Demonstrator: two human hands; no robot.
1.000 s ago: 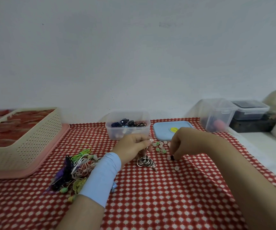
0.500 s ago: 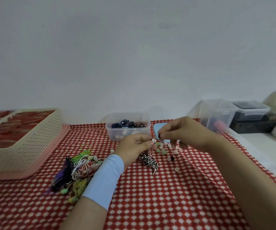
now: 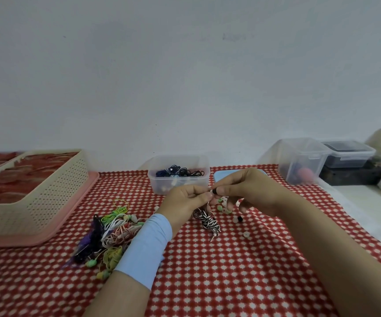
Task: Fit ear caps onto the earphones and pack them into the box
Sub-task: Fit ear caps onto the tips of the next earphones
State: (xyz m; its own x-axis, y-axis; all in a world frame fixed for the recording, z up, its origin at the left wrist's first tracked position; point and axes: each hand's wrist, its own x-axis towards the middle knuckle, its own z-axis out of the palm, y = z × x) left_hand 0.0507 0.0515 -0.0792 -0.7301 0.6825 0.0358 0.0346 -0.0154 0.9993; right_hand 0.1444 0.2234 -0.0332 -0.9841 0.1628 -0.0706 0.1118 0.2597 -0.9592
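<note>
— Earphone, where is it?
— Dangling at six o'clock under my left hand, which pinches its end. My right hand pinches a black cap against it. The box sits at twelve o'clock.

Surface in front of you is under a cloth: matt, printed red and white. Clear box: translucent plastic, smooth, slight gloss. Blue lid beside it: smooth matt plastic. Basket on your left: cream plastic, perforated walls. Pink tray under it: smooth plastic. Your sleeve: light-blue cloth, matt. Striped earphone: cord looks smooth, slight sheen. Black ear cap: matt, material can't tell. Wall: matt, painted.
</note>
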